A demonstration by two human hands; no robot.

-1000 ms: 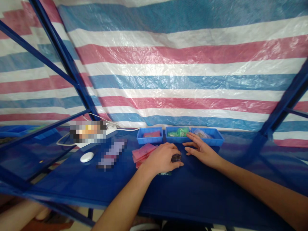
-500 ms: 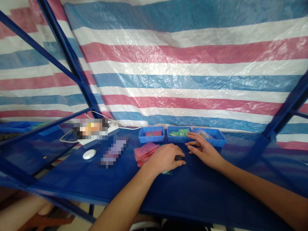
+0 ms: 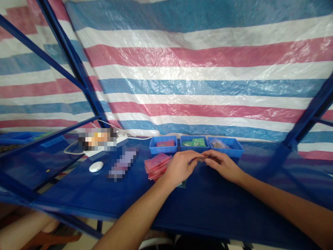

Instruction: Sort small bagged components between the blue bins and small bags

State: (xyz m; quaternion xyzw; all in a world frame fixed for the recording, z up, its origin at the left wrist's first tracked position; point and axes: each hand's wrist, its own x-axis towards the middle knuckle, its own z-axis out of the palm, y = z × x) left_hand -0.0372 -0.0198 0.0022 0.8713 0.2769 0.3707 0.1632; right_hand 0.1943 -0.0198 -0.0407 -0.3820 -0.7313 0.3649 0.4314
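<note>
Above the blue table, my left hand (image 3: 182,166) and my right hand (image 3: 224,167) meet at the fingertips. The left fingers are closed in a pinch on something tiny, mostly hidden, with a faint glint. My right thumb and fingers bend in against the same spot; whatever they grip is too small to name. Beside the left hand lies a stack of pink-red flat packets (image 3: 156,163). Part of a green packet (image 3: 183,184) shows beneath the left wrist.
Along the back stand a blue bin with pink packets (image 3: 163,150), one with green packets (image 3: 194,147) and one with a clear bag (image 3: 235,152). A white round object (image 3: 96,166) and a power strip (image 3: 93,151) lie left. Another person's limb (image 3: 26,225) shows lower left.
My hands have come together. The right hand's spread fingers have bent in to the left fingertips. The small dark thing seen in my left hand is now mostly hidden.
</note>
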